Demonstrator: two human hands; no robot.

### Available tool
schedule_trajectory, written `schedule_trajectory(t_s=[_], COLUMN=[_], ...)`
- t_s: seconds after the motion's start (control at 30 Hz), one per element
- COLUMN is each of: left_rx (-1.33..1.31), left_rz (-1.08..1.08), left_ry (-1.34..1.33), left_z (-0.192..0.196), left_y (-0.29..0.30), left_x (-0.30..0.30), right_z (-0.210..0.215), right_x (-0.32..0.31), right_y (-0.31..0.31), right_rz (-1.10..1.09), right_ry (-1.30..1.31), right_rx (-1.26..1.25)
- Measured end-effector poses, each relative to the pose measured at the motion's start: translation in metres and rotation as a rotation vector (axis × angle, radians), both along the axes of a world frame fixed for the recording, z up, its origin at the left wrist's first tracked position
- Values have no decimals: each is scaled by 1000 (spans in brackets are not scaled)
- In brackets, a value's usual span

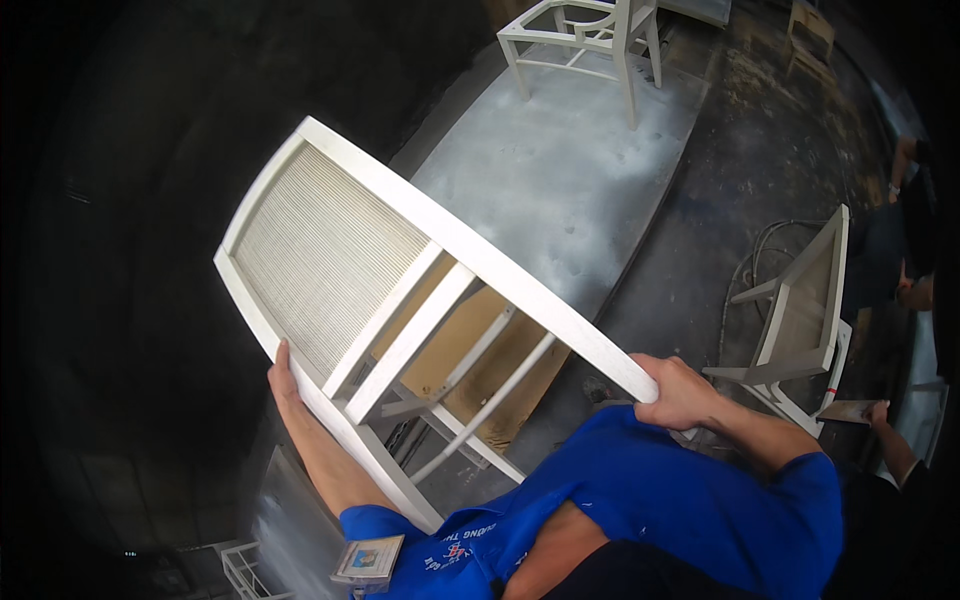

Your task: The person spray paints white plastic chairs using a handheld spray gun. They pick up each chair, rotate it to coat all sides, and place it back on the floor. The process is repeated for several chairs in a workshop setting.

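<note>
A white wooden chair point(480, 260) with a ribbed beige back panel point(330, 255) is tilted across the front of my body, its top end pointing to the far left. My left hand point(283, 378) grips the left side post beside the panel, with the thumb along the edge and most fingers hidden. Around the lower end of the other post, my right hand point(675, 393) is closed. Crossbars and thin rungs of the chair show between the posts. Beneath them a tan board-like surface point(470, 375) is partly visible.
Ahead, another white chair frame point(622, 60) stands on a long grey platform point(520, 170) with whitish patches. To the right, a light chair point(800, 310) leans near a dark hose point(748, 265), and a person's hand point(879, 414) holds a flat piece. A white frame point(240, 572) sits at lower left.
</note>
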State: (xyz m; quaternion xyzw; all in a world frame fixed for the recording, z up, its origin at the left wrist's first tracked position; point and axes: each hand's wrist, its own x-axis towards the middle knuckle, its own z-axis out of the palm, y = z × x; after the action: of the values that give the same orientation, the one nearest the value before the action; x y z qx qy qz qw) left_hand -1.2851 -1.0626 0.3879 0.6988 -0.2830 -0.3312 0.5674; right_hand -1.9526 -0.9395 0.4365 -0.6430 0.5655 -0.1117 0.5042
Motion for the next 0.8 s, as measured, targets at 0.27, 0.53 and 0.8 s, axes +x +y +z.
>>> schedule_trajectory(t_s=[0.27, 0.53, 0.8], left_rx=[-606, -657, -597], left_rz=[-58, 103, -18], left_ry=[-134, -494, -483], left_z=[88, 21, -76], left_y=[-3, -31, -89], left_x=[-77, -245, -369], right_z=[-167, -258, -317], right_x=[-44, -10, 20], right_y=[-56, -182, -82], right_rz=[-139, -558, -321], right_ry=[-238, 288, -66], right_rx=[-396, -305, -314])
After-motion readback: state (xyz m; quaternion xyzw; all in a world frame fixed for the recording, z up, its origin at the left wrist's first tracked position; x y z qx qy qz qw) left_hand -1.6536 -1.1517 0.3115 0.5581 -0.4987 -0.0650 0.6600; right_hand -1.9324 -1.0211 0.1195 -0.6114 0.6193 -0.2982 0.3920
